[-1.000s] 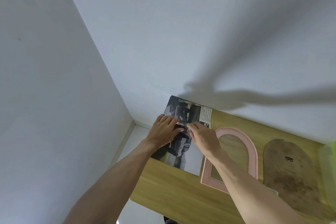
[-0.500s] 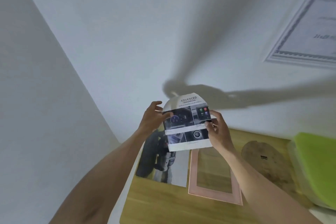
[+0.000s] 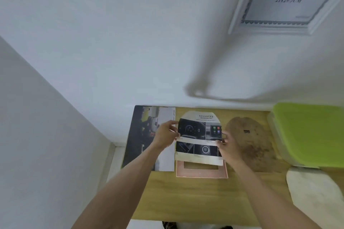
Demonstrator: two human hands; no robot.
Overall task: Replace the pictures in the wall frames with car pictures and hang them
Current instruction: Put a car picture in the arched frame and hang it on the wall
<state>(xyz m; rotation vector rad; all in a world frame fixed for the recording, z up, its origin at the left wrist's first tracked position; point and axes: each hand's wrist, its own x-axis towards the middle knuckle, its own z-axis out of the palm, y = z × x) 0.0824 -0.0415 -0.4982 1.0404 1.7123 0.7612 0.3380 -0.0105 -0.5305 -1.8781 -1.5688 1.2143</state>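
Note:
An arch-topped car picture (image 3: 199,135) with dashboard photos and the word ADVANCED hangs just above the table, held at both side edges. My left hand (image 3: 166,134) pinches its left edge and my right hand (image 3: 229,147) grips its right edge. Under it lies the pink arched frame (image 3: 202,173), mostly covered, with only its lower end showing. A car brochure (image 3: 145,135) lies flat to the left. The brown arched backing board (image 3: 249,141) lies to the right.
The wooden table (image 3: 186,199) stands against a white wall in a corner. A white-framed certificate (image 3: 290,0) hangs on the wall at upper right. A lime-green lidded box (image 3: 312,134) and a white arched piece (image 3: 316,189) sit at the table's right.
Both hands lifted the cut-out car picture off the brochure and carried it right, over the pink frame. The view has swung so the hanging certificate and green box now show.

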